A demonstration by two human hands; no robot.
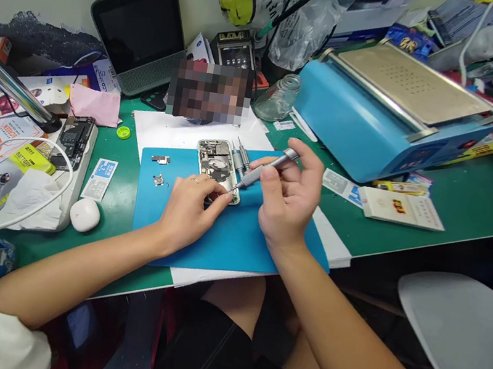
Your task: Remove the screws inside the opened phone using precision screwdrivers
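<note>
An opened smartphone (218, 164) with bare inner parts lies on a blue mat (238, 239). My left hand (191, 207) is closed at the phone's lower left edge, thumb and fingers by the lower end. In my right hand (291, 198) is a grey precision screwdriver (254, 176), held at a slant, its tip down at the phone's lower end beside my left thumb. Two more screwdrivers (240, 155) lie along the phone's right side. To the left on the mat are a small metal bracket (160, 160) and a cluster of tiny parts (158, 180).
A blue heating-plate machine (360, 115) stands at the right rear, beside a glass jar (278, 97). Behind the mat is a dark screen device (141, 24). A white earbud case (85, 215), another opened device (72, 144) and a white cable (66, 181) are on the left.
</note>
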